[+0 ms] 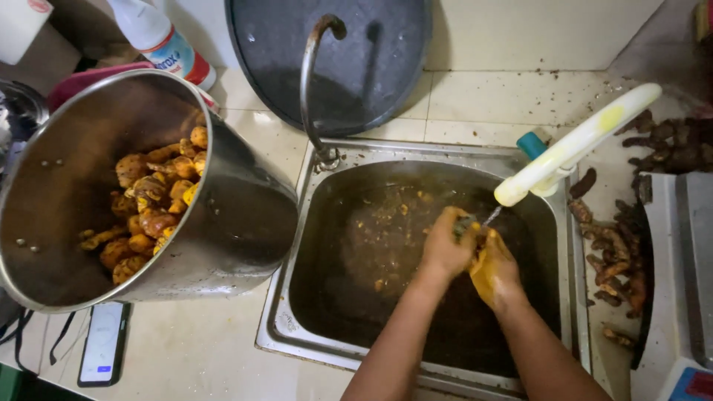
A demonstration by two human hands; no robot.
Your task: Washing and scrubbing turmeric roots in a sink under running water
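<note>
Both hands work together over the sink point(297, 297): left hand point(444, 249) grips a small root, right hand point(493, 269) scrapes it with a knife point(491, 216). At nine o'clock, the steel pot point(238, 215) holds many peeled pieces; at three o'clock, unpeeled roots point(613, 256) remain.

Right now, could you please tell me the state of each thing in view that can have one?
Tap: running, thin stream.
Sink: holds murky brown water.
Steel pot: tilted, partly filled with peeled yellow roots.
Phone: screen lit.
Left hand: closed around something small.
Right hand: stained yellow, contents hidden.
Unpeeled roots: heaped on counter.
</note>
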